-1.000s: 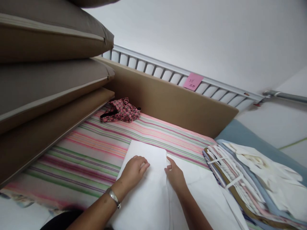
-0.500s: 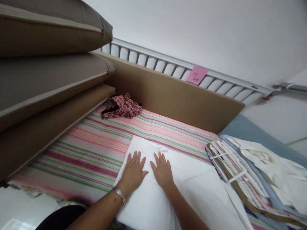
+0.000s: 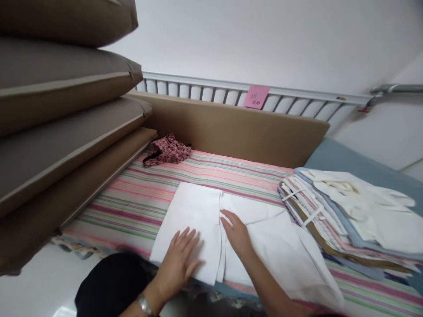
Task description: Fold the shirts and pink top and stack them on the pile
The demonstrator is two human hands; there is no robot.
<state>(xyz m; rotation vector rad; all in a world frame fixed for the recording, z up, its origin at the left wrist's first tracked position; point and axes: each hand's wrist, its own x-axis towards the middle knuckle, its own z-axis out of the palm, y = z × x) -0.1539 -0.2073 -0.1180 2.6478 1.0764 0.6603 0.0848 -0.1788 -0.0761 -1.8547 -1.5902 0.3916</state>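
Observation:
A white cloth [image 3: 194, 204] lies on the striped sheet, its left part folded over with an edge running down its middle. My left hand [image 3: 181, 255], with a silver bangle at the wrist, is over the front of the folded part, fingers spread and slightly blurred. Whether it touches the fabric I cannot tell. My right hand [image 3: 236, 233] rests beside the fold edge, fingers stretched out and apart, fingertips near the crease. The looser part of the white cloth spreads to the right, partly behind my right forearm.
Several brown cushions or mats [image 3: 76, 136] are stacked at the left. A pink patterned cloth [image 3: 170, 149] lies on the striped sheet [image 3: 128, 207] near the brown board [image 3: 231, 132]. Folded fabrics [image 3: 317, 220] are piled at the right. A pink note [image 3: 257, 97] hangs on the radiator.
A fold edge now shows along the middle of the white cloth. My left hand has moved toward the front edge, and my right hand to the right side of the fold. The view has shifted.

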